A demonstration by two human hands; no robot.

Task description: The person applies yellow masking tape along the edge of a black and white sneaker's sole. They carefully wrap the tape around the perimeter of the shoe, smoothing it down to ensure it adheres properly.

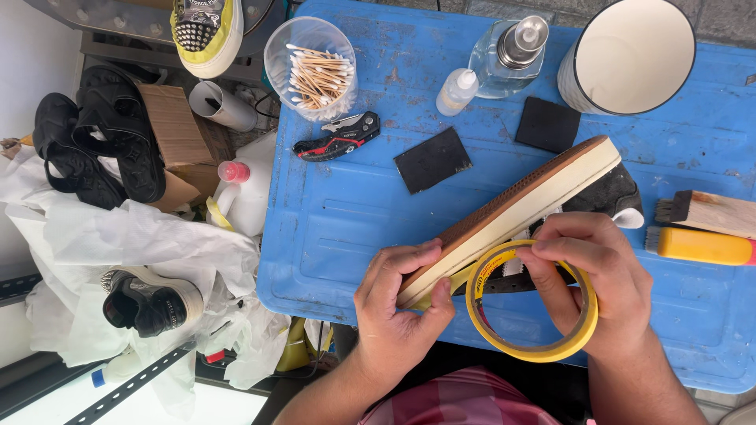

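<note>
desk [354, 205] blue, bearing shoe [520, 208] tipped sole-up near front edge, stiff and light by the look. left hand [398, 303] fingers clamped on toe; right hand [587, 271] fingers pinching yellow tape roll [543, 342], thin, sticky, best gripped by rim.

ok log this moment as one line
left hand: holds shoe at toe, sole up | right hand: holds yellow tape roll against sole edge | surface: blue table

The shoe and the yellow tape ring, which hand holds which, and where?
The left hand grips the shoe at one end of its cream sole. The right hand holds the yellow tape roll, pinching the top of the ring against the shoe.
</note>
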